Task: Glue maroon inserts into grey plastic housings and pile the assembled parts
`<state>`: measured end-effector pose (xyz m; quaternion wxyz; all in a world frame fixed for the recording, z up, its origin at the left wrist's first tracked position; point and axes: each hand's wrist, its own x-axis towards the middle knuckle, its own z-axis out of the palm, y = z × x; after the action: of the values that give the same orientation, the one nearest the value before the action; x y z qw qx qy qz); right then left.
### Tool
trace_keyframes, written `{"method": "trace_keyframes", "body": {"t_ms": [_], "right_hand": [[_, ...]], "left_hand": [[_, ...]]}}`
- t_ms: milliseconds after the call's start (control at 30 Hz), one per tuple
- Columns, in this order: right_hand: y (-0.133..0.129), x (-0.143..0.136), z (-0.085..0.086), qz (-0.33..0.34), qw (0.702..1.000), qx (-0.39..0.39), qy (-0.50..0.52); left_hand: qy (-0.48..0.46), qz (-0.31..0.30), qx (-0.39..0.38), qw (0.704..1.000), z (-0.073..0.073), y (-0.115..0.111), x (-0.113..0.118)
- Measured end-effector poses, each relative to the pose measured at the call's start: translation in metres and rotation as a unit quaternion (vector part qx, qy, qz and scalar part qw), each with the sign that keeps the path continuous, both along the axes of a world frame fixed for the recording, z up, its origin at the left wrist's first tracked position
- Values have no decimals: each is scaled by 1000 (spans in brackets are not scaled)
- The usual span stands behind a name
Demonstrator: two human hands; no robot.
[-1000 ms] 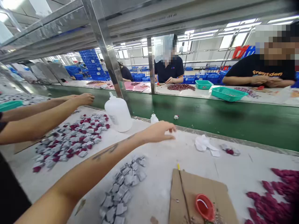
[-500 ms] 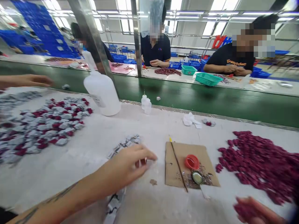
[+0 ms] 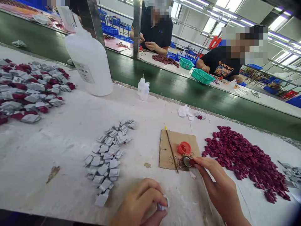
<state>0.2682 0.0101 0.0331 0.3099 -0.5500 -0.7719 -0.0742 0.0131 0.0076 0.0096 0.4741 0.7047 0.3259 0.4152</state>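
At the near edge of the table, my left hand (image 3: pixel 141 202) pinches a small grey block (image 3: pixel 163 204). Between thumb and fingertips, my right hand (image 3: pixel 219 183) grips a small dark red piece (image 3: pixel 192 162), which is at the rim of a bottle cap (image 3: pixel 187 161). That cap sits on a stained cardboard square (image 3: pixel 166 161), beside a red round lid (image 3: pixel 184 147) and a thin brown stick (image 3: pixel 172 150) with a yellow tip. Loose grey blocks (image 3: pixel 105 160) are strewn left of the cardboard. To its right spreads a heap of dark red pieces (image 3: pixel 246 157).
Grey-and-red pieces (image 3: pixel 30 89) are piled at the far left. A large white bottle (image 3: pixel 90 66) and small dropper bottles (image 3: pixel 144 90) stand near the green belt (image 3: pixel 162 83). Crumpled white tissue (image 3: pixel 185 112) lies behind the cardboard. Co-workers sit across the belt near green baskets (image 3: pixel 202 76).
My right hand has come left from the dark red heap to the bottle cap, bringing a red piece. My left hand has moved nearer, now with a grey block. The view has tilted and shifted.
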Motion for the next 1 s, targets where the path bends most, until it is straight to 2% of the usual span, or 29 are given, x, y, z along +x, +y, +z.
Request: {"method": "trace_keyframes", "body": {"t_ms": [200,333,500,667,767,933,1000], "right_hand": [[5,-2,1,48,998,-3,-44],[6,-3,3,53,997,-2,-55],[7,-3,1,47,997,1,-55],[5,-5,3,35,998,1,-47],[-6,-12,5,10,1000,10,-21],[-27,-32,6,6,995,-40,88],[-30,-38,6,-22,992,-35,117]], "left_hand": [[55,25,69,996,-12,-5,0],[52,28,88,994,-13,-4,3],[82,39,81,993,-10,-3,4],[109,46,77,990,-13,-4,2],[111,42,72,990,-14,-2,2],[94,35,59,993,-8,0,3],[91,33,53,994,-6,0,4]]}}
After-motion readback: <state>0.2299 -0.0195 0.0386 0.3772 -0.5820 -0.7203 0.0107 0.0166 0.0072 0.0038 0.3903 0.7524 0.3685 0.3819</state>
